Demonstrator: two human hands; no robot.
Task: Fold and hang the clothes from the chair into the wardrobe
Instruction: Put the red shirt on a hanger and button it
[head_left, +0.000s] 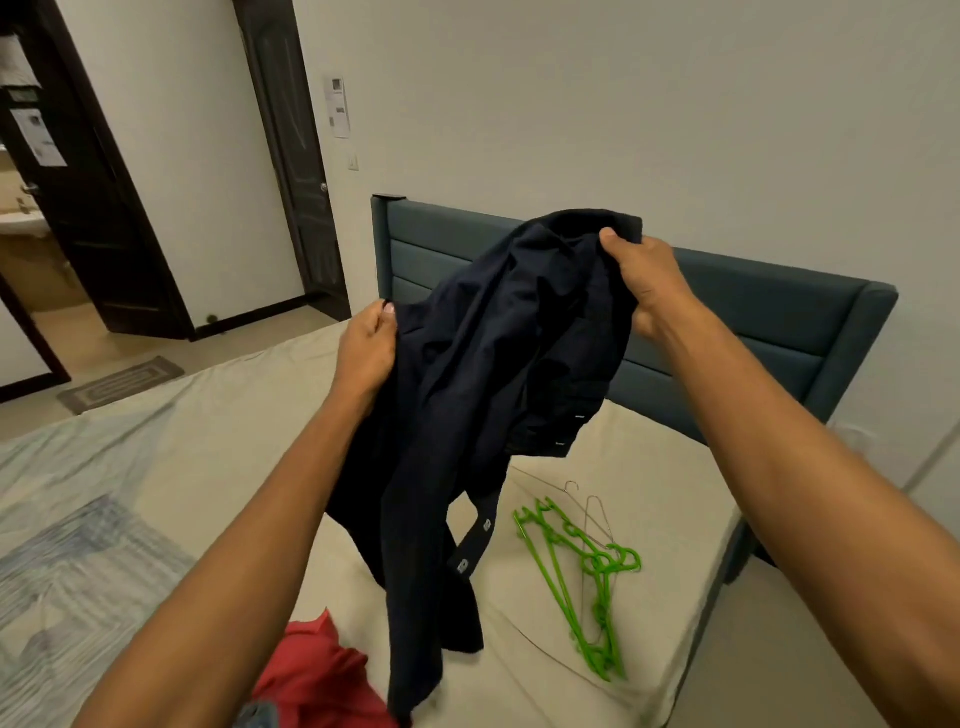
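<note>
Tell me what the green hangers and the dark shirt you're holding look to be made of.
Green hangers: likely moulded plastic, going by the bright uniform colour and slight gloss. Thin grey wire hangers, probably metal, lie among them. Dark shirt: soft matte woven cloth, perhaps cotton; it creases and drapes limply from the left hand and right hand.

Bed, cream sheet; teal padded headboard against plain white wall. Left of headboard: dark doors, grey floor mat.
</note>
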